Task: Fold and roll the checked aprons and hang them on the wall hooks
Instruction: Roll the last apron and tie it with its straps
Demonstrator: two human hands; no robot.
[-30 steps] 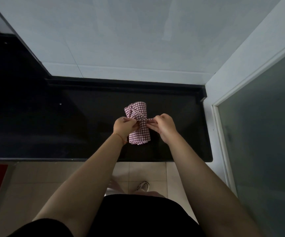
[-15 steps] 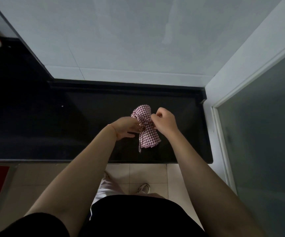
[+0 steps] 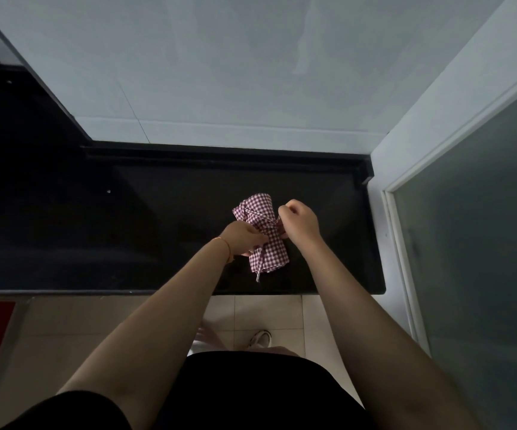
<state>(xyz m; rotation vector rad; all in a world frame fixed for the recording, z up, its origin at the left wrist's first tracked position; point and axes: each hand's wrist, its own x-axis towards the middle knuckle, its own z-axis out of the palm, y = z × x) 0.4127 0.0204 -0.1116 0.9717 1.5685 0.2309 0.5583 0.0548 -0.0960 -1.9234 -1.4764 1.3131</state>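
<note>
Red-and-white checked cotton apron roll (image 3: pixel 263 234), cinched at its middle by its own tie, over the glossy black stone counter (image 3: pixel 157 231); we see our left hand (image 3: pixel 241 238) and right hand (image 3: pixel 298 223) each pinched closed on a tie end, one strap end (image 3: pixel 257 273) dangling

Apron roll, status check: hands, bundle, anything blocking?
Left hand and right hand both pinching the strap at mid-roll. Checked apron rolled, on the black counter. Nothing in the way. No hooks in view.
</note>
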